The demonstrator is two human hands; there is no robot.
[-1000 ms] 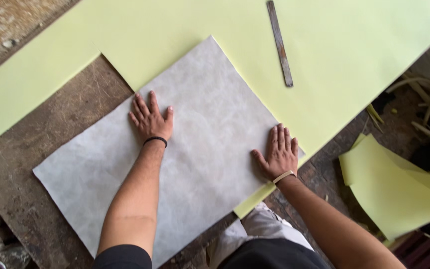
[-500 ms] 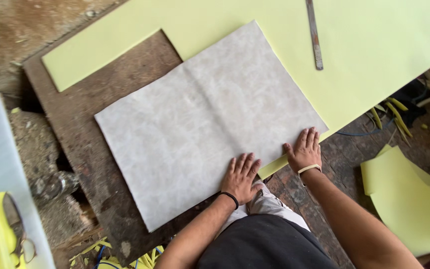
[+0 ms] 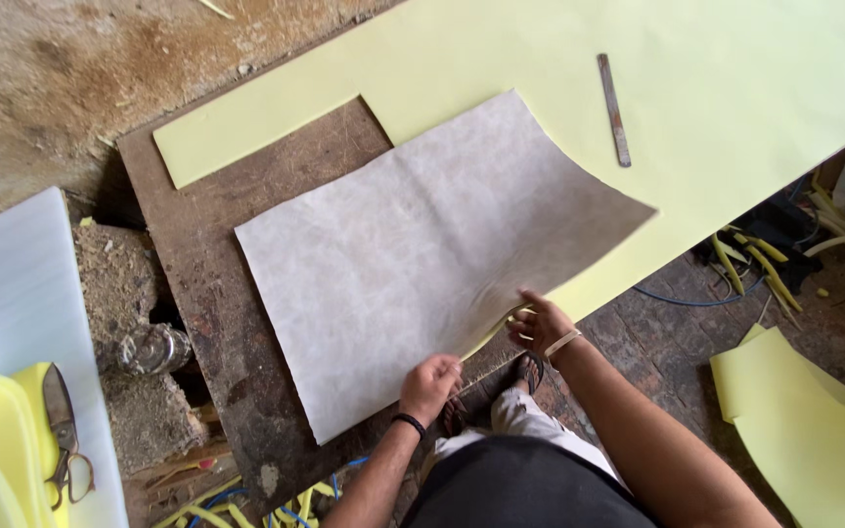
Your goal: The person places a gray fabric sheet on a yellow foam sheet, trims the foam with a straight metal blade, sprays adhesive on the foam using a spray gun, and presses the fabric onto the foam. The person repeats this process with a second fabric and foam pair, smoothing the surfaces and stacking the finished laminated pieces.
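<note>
Both hands are on the near edge of the grey sheet point(image 3: 422, 259), and from the head view, the only one there is, that's where it could get messy. Left hand point(image 3: 429, 388) is curled shut, pinching the sheet's near edge close to the bottom corner; right hand point(image 3: 540, 325) has its fingers closed on the same edge further along, right where the grey sheet overlaps the big pale yellow sheet point(image 3: 716, 88) underneath. I can't tell if the right hand has only the grey layer or a bit of the yellow one too, so my guess is the yellow could get dragged or creased if both come up together. The grey sheet lies mostly flat on the dark wooden board point(image 3: 217, 284), far corner draped over the yellow, and it looks thin and floppy, so lifting from one edge could fold or kink it in the middle. A metal ruler point(image 3: 613, 110) sits loose on the yellow sheet, well apart from the hands, and any tug on the yellow could slide it. The board looks rough and dusty too, so it may snag. Scissors point(image 3: 63, 430) off to the left are out of harm's way.
</note>
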